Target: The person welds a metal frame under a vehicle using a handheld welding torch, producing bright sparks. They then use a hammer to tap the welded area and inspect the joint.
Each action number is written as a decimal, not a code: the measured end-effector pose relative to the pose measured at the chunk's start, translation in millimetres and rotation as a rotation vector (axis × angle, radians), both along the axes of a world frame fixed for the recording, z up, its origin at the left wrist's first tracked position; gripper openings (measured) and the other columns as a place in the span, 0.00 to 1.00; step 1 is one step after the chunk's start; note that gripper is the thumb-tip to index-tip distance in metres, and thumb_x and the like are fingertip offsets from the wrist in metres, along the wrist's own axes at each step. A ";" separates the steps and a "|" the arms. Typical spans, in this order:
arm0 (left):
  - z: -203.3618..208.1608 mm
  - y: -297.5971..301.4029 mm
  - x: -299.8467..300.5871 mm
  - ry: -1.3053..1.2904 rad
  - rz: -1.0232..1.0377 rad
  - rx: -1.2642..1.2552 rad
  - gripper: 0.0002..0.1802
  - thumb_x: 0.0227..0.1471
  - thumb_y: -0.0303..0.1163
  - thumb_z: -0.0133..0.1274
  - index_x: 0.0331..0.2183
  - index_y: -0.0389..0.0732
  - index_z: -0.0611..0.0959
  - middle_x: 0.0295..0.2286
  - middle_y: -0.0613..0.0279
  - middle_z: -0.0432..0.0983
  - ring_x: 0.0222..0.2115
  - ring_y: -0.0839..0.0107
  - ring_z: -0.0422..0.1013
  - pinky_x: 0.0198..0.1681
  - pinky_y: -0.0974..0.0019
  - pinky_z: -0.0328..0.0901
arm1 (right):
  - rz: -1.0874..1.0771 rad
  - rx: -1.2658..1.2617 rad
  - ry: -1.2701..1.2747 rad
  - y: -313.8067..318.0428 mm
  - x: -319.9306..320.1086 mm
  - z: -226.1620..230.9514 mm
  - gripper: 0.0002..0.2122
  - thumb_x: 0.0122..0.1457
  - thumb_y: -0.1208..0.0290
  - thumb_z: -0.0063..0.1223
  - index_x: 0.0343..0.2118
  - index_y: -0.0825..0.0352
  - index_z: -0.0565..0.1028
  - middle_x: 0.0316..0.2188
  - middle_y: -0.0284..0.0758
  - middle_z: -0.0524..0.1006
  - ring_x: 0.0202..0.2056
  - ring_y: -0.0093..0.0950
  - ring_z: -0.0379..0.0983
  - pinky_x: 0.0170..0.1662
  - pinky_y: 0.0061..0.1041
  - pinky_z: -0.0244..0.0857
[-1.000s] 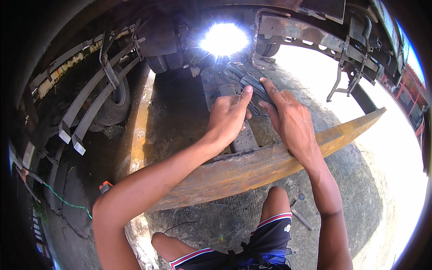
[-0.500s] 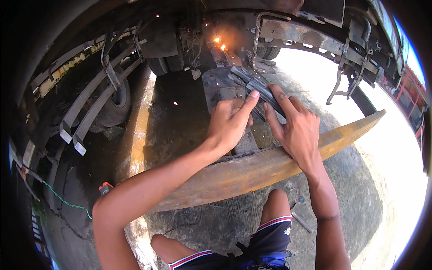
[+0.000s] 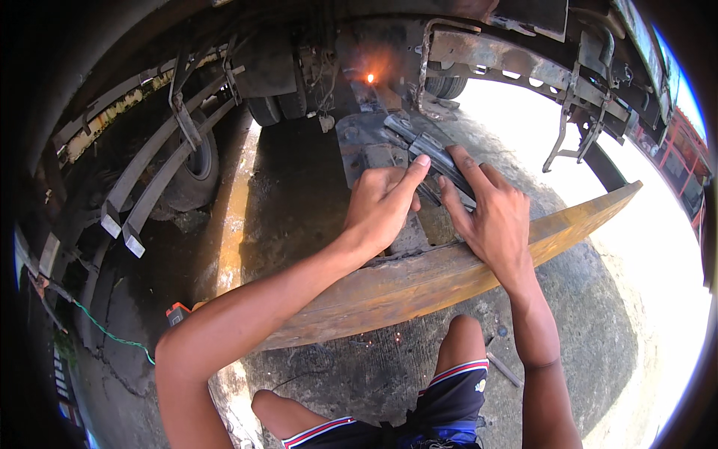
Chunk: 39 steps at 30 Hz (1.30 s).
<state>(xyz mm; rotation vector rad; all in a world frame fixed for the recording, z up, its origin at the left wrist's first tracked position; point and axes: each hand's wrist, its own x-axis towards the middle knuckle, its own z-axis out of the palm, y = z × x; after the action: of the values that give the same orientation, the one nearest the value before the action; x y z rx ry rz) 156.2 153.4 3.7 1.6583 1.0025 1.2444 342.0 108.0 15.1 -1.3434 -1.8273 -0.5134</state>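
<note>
My right hand (image 3: 490, 209) lies over the rear part of a long dark grey metal tool (image 3: 430, 146), fingers and thumb closed around it. On its left side my left hand (image 3: 381, 206) has its fingers curled and its thumb laid against the tool; what the curled fingers hold is hidden. The tool slants away and leftward, with a narrow front end; its exact kind is not clear. Beyond that end, a small orange spot (image 3: 370, 78) glows at a metal plate (image 3: 366, 153) under a vehicle. My forearms reach over a rusty curved steel beam (image 3: 404, 295).
Long metal bars (image 3: 142, 198) jut out at the left beside a tyre (image 3: 198, 168). An orange-and-grey object (image 3: 178, 313) sits by my left forearm. A metal rod (image 3: 505, 368) lies on the concrete near my knee. Green cord (image 3: 112, 337) runs along the left.
The glow has shrunk from two bright sparking spots to one. A few small sparks now show on the ground below the beam. Both hands stay almost in place on the tool.
</note>
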 end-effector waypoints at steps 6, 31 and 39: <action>2.7 -3.0 1.6 -0.040 -0.016 -0.031 0.38 0.67 0.62 0.53 0.21 0.35 0.81 0.15 0.70 0.68 0.16 0.80 0.63 0.20 0.67 0.57 | 0.035 -0.048 0.043 0.4 0.6 0.2 0.21 0.65 0.62 0.63 0.60 0.57 0.79 0.29 0.41 0.81 0.27 0.43 0.81 0.31 0.39 0.72; 16.6 -2.9 3.4 0.048 -0.008 -0.194 0.38 0.66 0.64 0.53 0.41 0.31 0.83 0.27 0.63 0.77 0.17 0.81 0.69 0.13 0.76 0.54 | 0.182 -0.062 0.120 14.1 14.5 -6.5 0.21 0.68 0.61 0.59 0.59 0.66 0.76 0.37 0.48 0.82 0.33 0.51 0.82 0.35 0.46 0.76; 16.8 3.6 7.1 0.010 0.016 -0.201 0.37 0.64 0.66 0.55 0.37 0.35 0.82 0.27 0.64 0.77 0.18 0.81 0.70 0.13 0.76 0.53 | 0.198 -0.057 0.117 20.0 15.2 -2.7 0.20 0.69 0.61 0.58 0.59 0.67 0.76 0.37 0.49 0.82 0.34 0.52 0.82 0.36 0.46 0.76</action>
<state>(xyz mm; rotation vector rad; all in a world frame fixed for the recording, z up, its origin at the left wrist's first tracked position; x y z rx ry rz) 163.3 157.0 20.5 1.5045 1.1104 1.1077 357.2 128.0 12.4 -1.1881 -1.8651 -0.2748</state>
